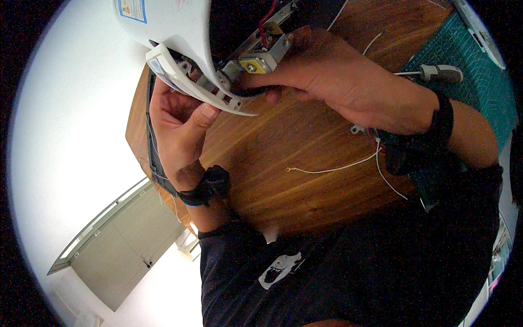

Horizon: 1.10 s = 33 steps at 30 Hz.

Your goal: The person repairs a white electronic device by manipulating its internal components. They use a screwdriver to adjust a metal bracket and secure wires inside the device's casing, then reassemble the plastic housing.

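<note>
A white plastic housing (163, 16) with a curved edge fills the top middle. My left hand (177, 125) has its fingers closed around a narrow, curved white plastic piece (223, 103) just below the housing, the thumb pressed on its lower side. My right hand (338, 87) reaches in from the right with fingers bent at the housing's edge, beside a metal bracket (275, 49) with a yellow component (253, 65) and red wire. Its fingertips are partly hidden, so what exactly they grip is unclear. Small metal parts show between the two white pieces.
A wooden table (261, 141) carries loose white wires (332, 168) with terminals. At the right lie a green cutting mat (474, 103) and a grey-handled screwdriver (441, 73). A dark frame (155, 171) sits along the table's left edge, with a door (120, 245) beyond.
</note>
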{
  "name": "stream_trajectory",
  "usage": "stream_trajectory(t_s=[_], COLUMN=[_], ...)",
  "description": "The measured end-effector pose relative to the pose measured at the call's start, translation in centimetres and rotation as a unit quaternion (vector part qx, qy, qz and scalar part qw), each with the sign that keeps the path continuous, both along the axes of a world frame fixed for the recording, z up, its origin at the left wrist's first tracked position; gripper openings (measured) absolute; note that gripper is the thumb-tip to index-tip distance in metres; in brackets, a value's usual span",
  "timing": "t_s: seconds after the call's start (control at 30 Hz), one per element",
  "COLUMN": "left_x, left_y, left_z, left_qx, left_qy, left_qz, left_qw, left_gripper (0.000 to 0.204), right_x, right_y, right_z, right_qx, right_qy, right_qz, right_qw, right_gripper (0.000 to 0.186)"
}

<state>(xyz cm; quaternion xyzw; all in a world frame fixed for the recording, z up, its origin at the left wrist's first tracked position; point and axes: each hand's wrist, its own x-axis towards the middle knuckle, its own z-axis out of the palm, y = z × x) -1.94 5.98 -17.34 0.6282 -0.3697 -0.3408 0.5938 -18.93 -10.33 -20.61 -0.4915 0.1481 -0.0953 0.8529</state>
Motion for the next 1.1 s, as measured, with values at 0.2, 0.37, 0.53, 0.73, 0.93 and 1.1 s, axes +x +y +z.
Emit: stream_trajectory(t_s=[0.2, 0.37, 0.53, 0.73, 0.93, 1.1], left_x=[0.0, 0.0, 0.7, 0.5, 0.6, 0.7], left_y=[0.1, 0.0, 0.5, 0.8, 0.6, 0.7], left_z=[0.2, 0.3, 0.2, 0.2, -0.1, -0.2], left_qx=[0.005, 0.006, 0.032, 0.032, 0.019, 0.024], left_qy=[0.013, -0.009, -0.007, 0.015, 0.000, -0.003], left_qz=[-0.007, -0.003, 0.000, -0.001, 0.006, 0.031], left_qw=[1.000, 1.000, 0.999, 0.999, 1.000, 0.999], left_gripper=[0.076, 0.075, 0.070, 0.072, 0.073, 0.076], right_x=[-0.2, -0.2, -0.3, -0.7, -0.6, -0.3], right_y=[-0.2, -0.1, -0.4, 0.3, 0.4, 0.3], right_z=[0.1, 0.2, 0.1, 0.3, -2.1, 0.0], right_qx=[0.019, -0.005, 0.003, 0.051, 0.063, 0.056], right_qy=[-0.012, -0.017, 0.001, -0.026, 0.030, 0.000], right_qz=[0.016, 0.003, 0.018, -0.024, -0.030, -0.018], right_qw=[1.000, 1.000, 1.000, 0.998, 0.997, 0.998], right_gripper=[0.029, 0.029, 0.028, 0.021, 0.020, 0.025])
